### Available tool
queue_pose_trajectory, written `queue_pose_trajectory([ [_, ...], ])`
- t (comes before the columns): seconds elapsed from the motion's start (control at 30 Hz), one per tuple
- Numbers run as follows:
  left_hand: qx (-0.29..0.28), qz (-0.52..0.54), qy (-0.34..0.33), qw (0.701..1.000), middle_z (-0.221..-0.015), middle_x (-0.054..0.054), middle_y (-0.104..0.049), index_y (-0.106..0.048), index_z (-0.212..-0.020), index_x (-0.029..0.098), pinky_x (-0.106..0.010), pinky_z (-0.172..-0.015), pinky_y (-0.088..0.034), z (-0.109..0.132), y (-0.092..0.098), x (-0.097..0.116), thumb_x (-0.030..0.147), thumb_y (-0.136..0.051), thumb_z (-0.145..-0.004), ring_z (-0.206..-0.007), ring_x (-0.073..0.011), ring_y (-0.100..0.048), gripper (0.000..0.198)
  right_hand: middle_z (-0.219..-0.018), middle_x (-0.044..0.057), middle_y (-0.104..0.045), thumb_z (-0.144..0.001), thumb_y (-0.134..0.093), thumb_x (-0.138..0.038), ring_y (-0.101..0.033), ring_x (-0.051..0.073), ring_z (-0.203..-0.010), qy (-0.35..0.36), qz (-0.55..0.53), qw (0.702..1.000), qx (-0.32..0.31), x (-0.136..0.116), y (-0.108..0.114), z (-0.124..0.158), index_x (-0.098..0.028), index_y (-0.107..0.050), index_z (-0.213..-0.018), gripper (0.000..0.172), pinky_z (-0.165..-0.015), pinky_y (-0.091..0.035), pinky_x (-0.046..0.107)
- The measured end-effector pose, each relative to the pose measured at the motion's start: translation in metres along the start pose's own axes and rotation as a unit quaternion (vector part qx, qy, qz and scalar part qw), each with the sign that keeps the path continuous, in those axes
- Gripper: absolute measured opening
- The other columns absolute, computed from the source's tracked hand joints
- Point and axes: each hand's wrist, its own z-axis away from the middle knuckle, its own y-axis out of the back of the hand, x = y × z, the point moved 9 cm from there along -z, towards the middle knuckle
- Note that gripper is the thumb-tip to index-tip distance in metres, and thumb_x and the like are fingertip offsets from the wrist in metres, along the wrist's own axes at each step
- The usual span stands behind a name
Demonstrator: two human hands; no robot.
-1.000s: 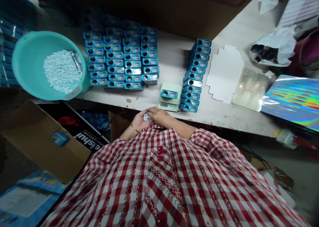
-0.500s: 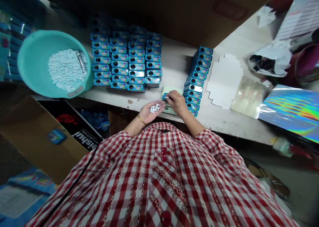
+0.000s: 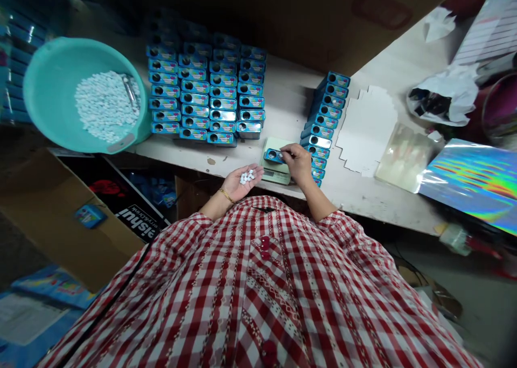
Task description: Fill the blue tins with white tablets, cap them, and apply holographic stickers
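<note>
– Workbench (image 3: 283,96) looks crowded. Where's the blue tin (image 3: 273,155)?
– On the scale (image 3: 272,175). The right hand (image 3: 298,163) pinches narrow over it; whether it holds a pellet, I cannot tell. Best to feed them singly, watching the readout.
– And the left hand (image 3: 241,180)?
– Just left of the scale, palm up, loosely cupping white pellets (image 3: 246,176).

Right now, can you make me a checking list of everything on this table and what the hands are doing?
Surface: white bench, scuffed, crowded.
Things in hand: white pellets in the palm; blue tin on a pale green scale.
Clutter: rows of blue tins, teal basin of pellets, card cutouts, shiny sheet.
Hands: left hand cupped open; right hand fingertips on the tin.
Cables: nothing seen.
Surroundings: cardboard box below the bench.
</note>
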Motion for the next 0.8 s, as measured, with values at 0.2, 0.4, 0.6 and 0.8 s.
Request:
queue_pose_trajectory([
  [0.2, 0.001, 0.006, -0.004, 1.000, -0.087, -0.012, -0.071, -0.062, -0.107, 0.008, -0.030, -0.081, -0.053, 0.002, 0.005, 0.002, 0.013, -0.042, -0.085, -0.087, -0.0183, -0.068, 0.030, -0.074, 0.000, -0.065, -0.075, -0.060, -0.032, -0.061, 0.013, -0.062, -0.115, -0.179, 0.977, 0.015, 0.009, 0.002, 0.013, -0.019, -0.065, -0.079, 0.014, -0.061, -0.051, 0.027],
  [0.4, -0.005, -0.020, 0.029, 0.999, -0.081, -0.012, -0.070, -0.065, -0.092, 0.007, -0.023, -0.062, -0.053, 0.006, 0.002, -0.009, 0.015, -0.040, -0.088, -0.075, -0.0161, -0.068, 0.027, -0.088, 0.004, -0.068, -0.081, -0.058, -0.036, -0.063, 0.016, -0.080, -0.028, -0.146, 0.986, -0.073, -0.030, -0.005, 0.019, -0.019, -0.067, -0.091, 0.022, -0.076, -0.051, 0.032],
  [0.6, 0.025, -0.023, 0.001, 0.999, -0.071, -0.009, -0.067, -0.064, -0.095, 0.007, -0.017, -0.045, -0.045, 0.010, 0.024, 0.006, 0.009, -0.043, -0.084, -0.061, -0.0118, -0.063, 0.024, -0.106, 0.010, -0.062, -0.083, -0.056, -0.040, -0.057, 0.023, -0.098, 0.036, 0.085, 0.995, -0.037, 0.001, 0.024, 0.008, -0.019, -0.062, -0.108, 0.033, -0.085, -0.047, 0.040],
  [0.8, 0.043, -0.043, -0.030, 0.998, -0.072, -0.008, -0.066, -0.064, -0.096, 0.009, -0.014, -0.044, -0.042, 0.013, 0.046, 0.015, -0.002, -0.045, -0.075, -0.059, -0.0094, -0.061, 0.030, -0.124, 0.015, -0.052, -0.079, -0.062, -0.037, -0.047, 0.030, -0.115, 0.072, 0.193, 0.973, -0.101, 0.008, 0.001, 0.016, -0.019, -0.051, -0.124, 0.049, -0.094, -0.038, 0.047],
])
